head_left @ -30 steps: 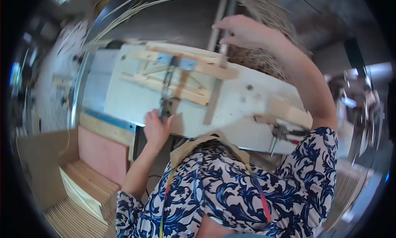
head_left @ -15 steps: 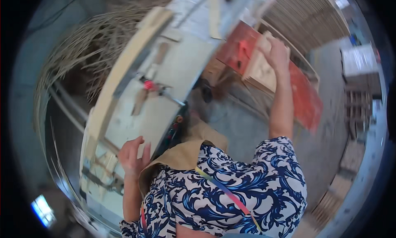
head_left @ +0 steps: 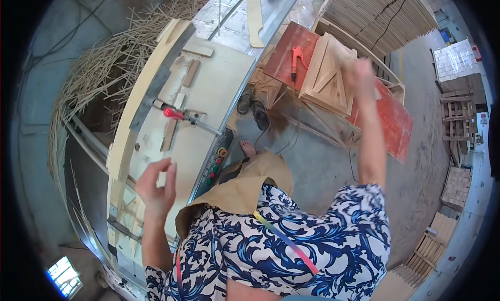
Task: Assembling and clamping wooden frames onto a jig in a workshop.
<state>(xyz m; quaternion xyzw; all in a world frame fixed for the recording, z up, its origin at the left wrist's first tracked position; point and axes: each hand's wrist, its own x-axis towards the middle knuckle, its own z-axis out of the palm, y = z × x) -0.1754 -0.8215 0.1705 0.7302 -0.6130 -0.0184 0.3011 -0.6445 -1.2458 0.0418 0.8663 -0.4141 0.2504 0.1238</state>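
Over the white machine table, my left hand (head_left: 155, 189) hovers with curled fingers and the thumb apart, holding nothing. My right hand (head_left: 360, 78) reaches out to the right, smeared by motion. A blurred pale wooden strip (head_left: 339, 52) runs along its fingers and seems gripped. Just beneath lies a stack of flat wooden pieces (head_left: 327, 74), with slanted joints showing on top. The stack rests on a red board (head_left: 388, 121). Left of it on the board lies a red air blow gun (head_left: 297, 61).
A red-handled clamp (head_left: 173, 113) and small wood blocks (head_left: 191, 72) sit on the machine table (head_left: 224, 74). Control buttons (head_left: 214, 168) line its near edge. A heap of thin wood offcuts (head_left: 117, 66) lies beyond. Shoes (head_left: 259, 113) stand on the floor; stacked boards (head_left: 377, 14) rise behind the red board.
My right hand has shifted right and slightly down, off the stack's top, with the pale strip. My left hand has moved slightly left. The view has steadied.
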